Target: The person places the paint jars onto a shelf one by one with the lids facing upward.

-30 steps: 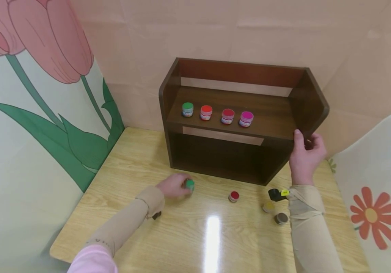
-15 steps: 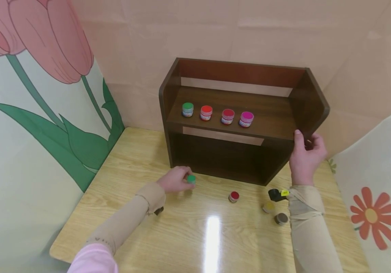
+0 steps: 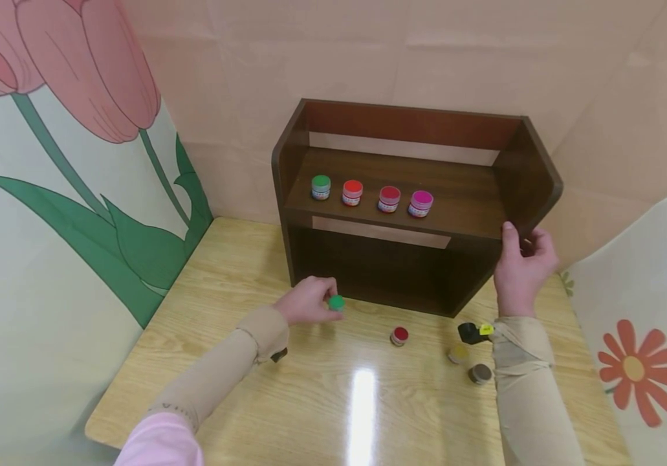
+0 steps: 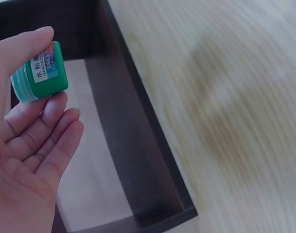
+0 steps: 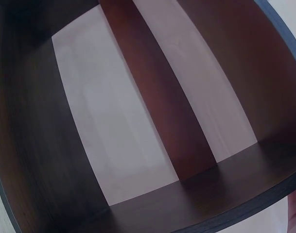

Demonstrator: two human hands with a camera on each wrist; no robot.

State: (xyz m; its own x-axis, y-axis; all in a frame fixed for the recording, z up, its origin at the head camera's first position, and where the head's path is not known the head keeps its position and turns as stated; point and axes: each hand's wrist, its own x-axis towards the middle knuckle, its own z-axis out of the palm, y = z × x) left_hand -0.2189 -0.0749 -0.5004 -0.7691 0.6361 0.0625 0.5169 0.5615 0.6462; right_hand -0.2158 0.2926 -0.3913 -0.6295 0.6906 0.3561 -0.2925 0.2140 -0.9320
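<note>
Between thumb and fingers, my left hand (image 3: 308, 302) pinches a small gouache paint jar (image 4: 41, 73) with green paint. It holds the jar over the table, just in front of the dark brown shelf unit (image 3: 467, 200). In the left wrist view the jar is tilted, its label partly showing. My right hand (image 3: 522, 272) grips the right side panel of the shelf at the front edge, thumb in front; its other fingers are partly hidden. On the upper board stand a green jar (image 3: 321, 188), an orange-red jar (image 3: 352, 193), a red jar (image 3: 389, 199) and a magenta jar (image 3: 420, 204).
A dark red jar (image 3: 400, 335) stands on the wooden table (image 3: 286, 414), right of my left hand. Near my right forearm are a yellow jar (image 3: 458, 353) and a dark greyish jar (image 3: 480, 373). A pinkish wall covering (image 3: 362, 58) hangs behind the shelf.
My left hand has lifted the green jar and carried it a little to the right and towards the shelf. The right hand keeps its grip on the side panel.
</note>
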